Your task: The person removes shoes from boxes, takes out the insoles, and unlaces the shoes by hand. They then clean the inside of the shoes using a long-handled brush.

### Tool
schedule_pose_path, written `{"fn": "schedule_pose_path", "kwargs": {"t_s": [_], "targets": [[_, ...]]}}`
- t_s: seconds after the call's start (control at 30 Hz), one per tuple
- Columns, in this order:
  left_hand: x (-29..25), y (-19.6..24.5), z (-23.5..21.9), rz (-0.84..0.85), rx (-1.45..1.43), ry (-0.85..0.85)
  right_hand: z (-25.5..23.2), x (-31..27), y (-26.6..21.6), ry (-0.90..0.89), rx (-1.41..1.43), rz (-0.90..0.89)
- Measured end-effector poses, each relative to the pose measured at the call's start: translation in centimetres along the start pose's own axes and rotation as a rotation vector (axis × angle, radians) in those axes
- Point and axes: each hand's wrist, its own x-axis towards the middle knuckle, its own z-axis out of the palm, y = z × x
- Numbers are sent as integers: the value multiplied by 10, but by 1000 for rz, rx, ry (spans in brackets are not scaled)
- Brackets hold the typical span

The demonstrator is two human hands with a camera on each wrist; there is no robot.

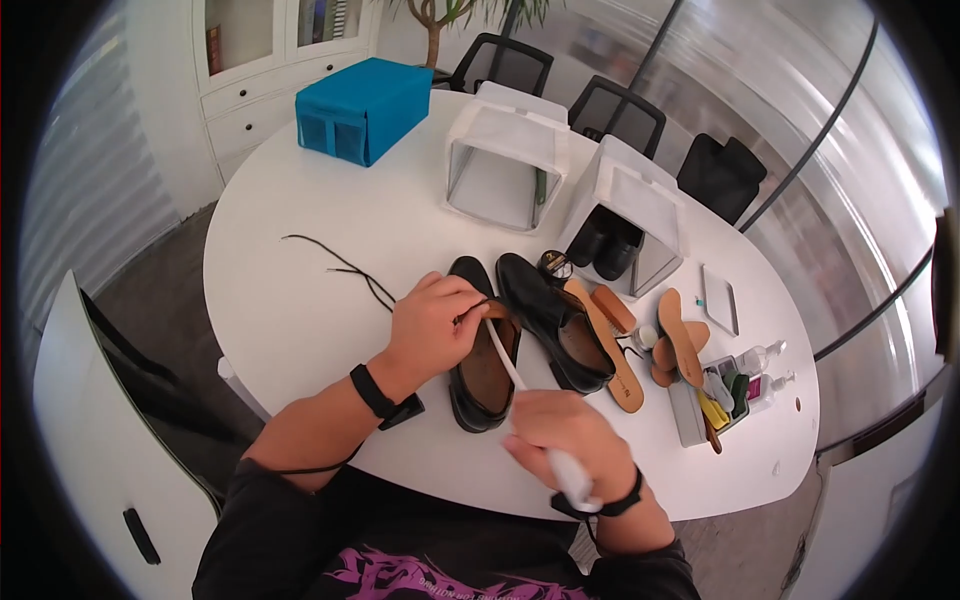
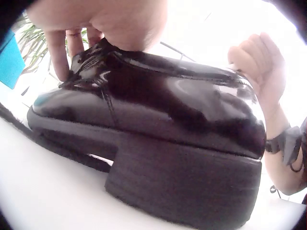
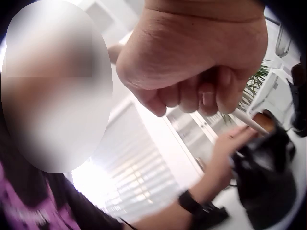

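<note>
A black leather shoe [image 1: 480,385] lies on the white table [image 1: 300,350], its toe pointing away from me. My left hand [image 1: 432,322] pinches the shoe's raised tongue [image 1: 498,309], whose tan lining shows. In my right hand [image 1: 578,432] a long white stick-like tool [image 1: 503,352] is gripped; its thin end reaches into the shoe opening near the tongue. The right wrist view shows the curled fingers [image 3: 207,96] around this tool. The shoe's heel [image 2: 182,179] fills the left wrist view. A second black shoe [image 1: 550,320] stands just right of the first.
A black lace [image 1: 350,268] lies left of the shoes. To the right are insoles [image 1: 625,375], a wooden brush [image 1: 612,310], a round tin [image 1: 554,265] and a grey caddy [image 1: 688,418]. Farther back stand a blue box [image 1: 365,105] and two white boxes [image 1: 505,130], one with black shoes inside.
</note>
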Motion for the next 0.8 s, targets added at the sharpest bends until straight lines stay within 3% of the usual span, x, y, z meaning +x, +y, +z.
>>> {"fn": "schedule_pose_path", "kwargs": {"t_s": [0.07, 0.13, 0.27, 0.33, 0.43, 0.53, 0.67, 0.7, 0.73, 0.77, 0.8], "targets": [[0, 0, 1, 11, -6, 25, -34, -10, -34, -23, 210, 68], [1, 1, -1, -7, 1, 8, -47, -27, -56, 76, 597, 51], [0, 1, 2, -31, -16, 7, -80, -27, -65, -120, 742, -33], [0, -1, 3, -20, -17, 4, -61, -27, -56, 266, 620, 86], [0, -2, 2, 1, -12, -8, -34, 0, -14, 82, 162, 133], [0, -4, 3, 16, -1, -14, 13, 6, 23, 57, 64, 3], [0, -4, 1, 0, 19, -12, -24, 7, -34, -62, 50, 88], [1, 0, -1, -30, 10, -17, -44, 6, -57, -124, 130, 126], [1, 1, -1, -35, 11, -19, -54, -4, -65, -102, 308, 50], [2, 1, -1, -36, 11, -20, -72, -9, -73, -201, 478, 31], [1, 0, -1, -36, 11, -20, -79, -9, -63, -281, 634, -104]]}}
